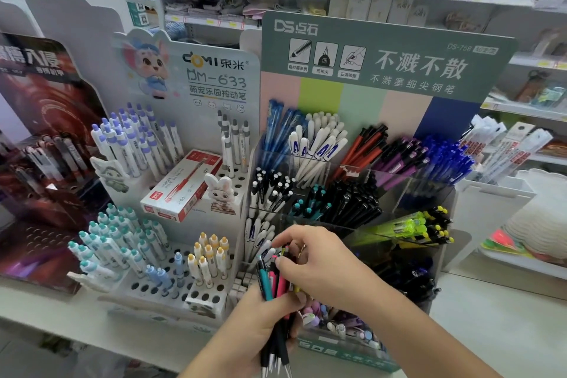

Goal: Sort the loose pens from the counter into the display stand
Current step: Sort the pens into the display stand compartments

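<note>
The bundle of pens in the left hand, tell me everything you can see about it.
The bundle of pens is a handful of slim pens, plastic by the look, with mostly black barrels and teal, pink and yellow upper parts. They stand roughly upright, metal tips pointing down below the fist. The left hand grips them around the middle; the right hand pinches one top. They are in front of the green display stand.

Left hand [257, 319] grips pen bundle [277, 291] — right hand [319, 264] pinches one

You've got a bundle of pens [274, 291], teal, pink and black, upright at lower centre of the frame, tips down. Behind it stands the green-headed display stand [362, 163], compartments crowded with pens.
</note>
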